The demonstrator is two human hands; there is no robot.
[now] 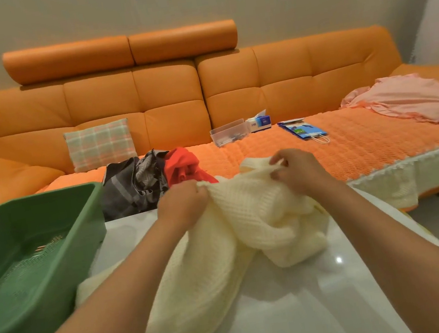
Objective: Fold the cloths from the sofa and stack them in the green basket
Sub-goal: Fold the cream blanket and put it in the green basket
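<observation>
1. With the left hand (182,204), grips a bunched fold of the cream knit cloth (249,219), fingers curled tight into the fabric, knuckles up.
2. With the right hand (299,171), pinches the same cloth's upper edge between thumb and curled fingers, near the left hand and a little farther back.
3. Holds that pinched edge raised over the white table (291,312), with the rest of the cream cloth draped crumpled between both forearms and trailing toward the near edge.
4. At far left, by the table's side: green basket (32,200), just beside the cloth's trailing corner, perforated bottom in plain view.
5. Behind, on the orange sofa (144,92), from left to right: plaid cushion (99,144) leaning on the backrest; dark grey cloth (132,185) in a heap, touching a red cloth (181,166); clear plastic box (229,132) just beside a tissue box (260,121); blue paper bag (302,128) lying flat; pink cloth (413,100) spread at far right, well apart from the rest.
</observation>
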